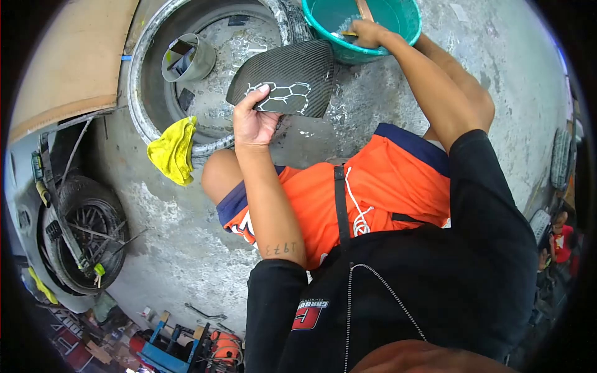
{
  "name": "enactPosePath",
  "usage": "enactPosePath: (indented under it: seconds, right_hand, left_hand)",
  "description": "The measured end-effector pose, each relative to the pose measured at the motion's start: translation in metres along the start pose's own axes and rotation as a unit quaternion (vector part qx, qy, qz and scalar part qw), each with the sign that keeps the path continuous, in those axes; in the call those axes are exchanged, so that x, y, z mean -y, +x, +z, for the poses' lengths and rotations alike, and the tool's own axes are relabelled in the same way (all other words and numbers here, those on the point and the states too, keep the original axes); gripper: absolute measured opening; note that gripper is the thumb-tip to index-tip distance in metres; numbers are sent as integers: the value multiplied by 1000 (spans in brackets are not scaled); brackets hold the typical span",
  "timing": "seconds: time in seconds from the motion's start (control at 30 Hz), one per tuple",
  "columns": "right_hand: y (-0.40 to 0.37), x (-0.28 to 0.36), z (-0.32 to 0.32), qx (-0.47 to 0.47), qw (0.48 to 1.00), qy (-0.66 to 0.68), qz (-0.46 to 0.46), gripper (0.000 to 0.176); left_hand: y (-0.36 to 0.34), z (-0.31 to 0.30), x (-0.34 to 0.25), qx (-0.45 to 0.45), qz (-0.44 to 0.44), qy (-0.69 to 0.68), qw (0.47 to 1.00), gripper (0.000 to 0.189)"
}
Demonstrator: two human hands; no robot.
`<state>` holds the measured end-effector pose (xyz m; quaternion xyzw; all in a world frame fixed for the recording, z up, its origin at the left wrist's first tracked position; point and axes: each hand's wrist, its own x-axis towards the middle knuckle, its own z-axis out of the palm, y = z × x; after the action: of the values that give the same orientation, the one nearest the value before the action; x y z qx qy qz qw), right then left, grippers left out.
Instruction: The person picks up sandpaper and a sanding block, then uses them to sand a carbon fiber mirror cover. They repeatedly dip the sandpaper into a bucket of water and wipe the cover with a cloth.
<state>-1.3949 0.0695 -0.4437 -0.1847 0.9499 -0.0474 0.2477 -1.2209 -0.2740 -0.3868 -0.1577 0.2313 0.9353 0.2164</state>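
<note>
My left hand (pixel 256 118) grips a curved black carbon-fibre panel (pixel 289 71), thumb on top and the other fingers beneath. White hexagon outlines mark the panel's near part, and its surface looks wet. My right hand (pixel 370 34) is closed inside the rim of a teal bucket (pixel 375 55) of water. From its fingers sticks a thin yellowish piece (pixel 349 33), too little of it showing to name. A wooden stick (pixel 365 9) leans in the bucket behind that hand.
An upturned tyre (pixel 146 105) lies on the wet concrete floor, with a grey cup (pixel 202 59) of dark pieces inside it. Over its rim hangs a yellow cloth (pixel 173 152). A car wheel (pixel 90 233) is at the left, and a blue metal tool (pixel 168 351) stands at the lower left.
</note>
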Motion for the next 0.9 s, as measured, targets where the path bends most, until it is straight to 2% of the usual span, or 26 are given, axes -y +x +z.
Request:
enactPosePath:
  seconds: [0.03, 0.07, 0.1, 0.13, 0.2, 0.23, 0.27, 0.3, 0.37, 0.4, 0.43, 0.47, 0.5, 0.53, 0.57, 0.6, 0.63, 0.67, 0.7, 0.77, 0.8, 0.87, 0.9]
  right_hand:
    - [-11, 11, -1, 1, 1000, 9, 3, 40]
    - [-23, 21, -6, -153, 986, 68, 5, 35]
    - [-34, 32, -11, -304, 945, 122, 8, 31]
    - [-43, 46, -16, -306, 944, 123, 13, 31]
    - [-61, 78, -27, -462, 870, 154, -71, 23]
    - [-83, 101, -32, -408, 884, 209, -95, 19]
    - [-97, 120, -23, -389, 870, 281, -115, 19]
    - [-115, 140, -13, -411, 852, 292, -141, 19]
    - [-126, 162, 24, -468, 829, 296, -81, 20]
    - [-124, 170, 33, -473, 792, 386, -23, 19]
    - [-120, 177, 42, -473, 743, 472, 34, 19]
    - [-119, 184, 43, -474, 740, 475, 39, 19]
    - [-118, 190, 44, -469, 709, 526, 41, 19]
    - [-116, 194, 41, -465, 675, 572, 37, 19]
    - [-115, 197, 42, -468, 672, 573, 36, 19]
    - [-114, 199, 45, -491, 694, 525, 31, 20]
    - [-113, 199, 44, -516, 714, 472, 24, 20]
    - [-111, 196, 45, -516, 732, 444, 20, 20]
    - [-111, 194, 42, -516, 732, 443, 22, 20]
    - [-109, 184, 33, -500, 798, 337, -6, 20]
    - [-108, 181, 31, -509, 802, 311, -10, 22]
    - [-111, 187, 33, -518, 809, 277, -17, 21]
    - [-114, 193, 35, -532, 811, 243, -23, 21]
  left_hand:
    - [0, -1, 2, -4, -7, 6, 1000, 31]
    - [-1, 2, 4, -37, 6, 35, 999, 26]
    - [0, 4, 6, -66, 19, 64, 996, 21]
    - [-2, 4, 6, -77, 13, 64, 995, 25]
    - [-7, 5, 10, -101, 39, 82, 991, 27]
    - [-8, 5, 11, -126, 72, 95, 985, 31]
    - [-8, -1, 12, -138, 91, 82, 983, 39]
    - [-9, -8, 13, -134, 92, 85, 983, 39]
    - [-8, -22, 13, -236, 178, 89, 951, 48]
    - [-16, -23, 14, -256, 184, 118, 942, 56]
    - [-18, -23, 16, -255, 182, 122, 942, 56]
    - [-23, -15, 17, -335, 170, 195, 906, 58]
    - [-28, -9, 18, -412, 158, 265, 857, 60]
    - [-28, -19, 22, -433, 189, 367, 801, 70]
    - [-28, -16, 24, -431, 191, 370, 801, 70]
    - [-28, -14, 26, -429, 252, 553, 668, 72]
    - [-26, -10, 24, -402, 304, 703, 501, 75]
    - [-21, -9, 18, -371, 277, 774, 433, 78]
    - [-14, -7, 12, -368, 276, 775, 434, 78]
    - [13, -1, 3, -298, 284, 760, 503, 74]
    - [23, 1, 4, -300, 280, 758, 507, 74]
    - [34, 8, 5, -253, 139, 757, 585, 80]
    - [35, 13, 4, -257, 139, 754, 588, 80]
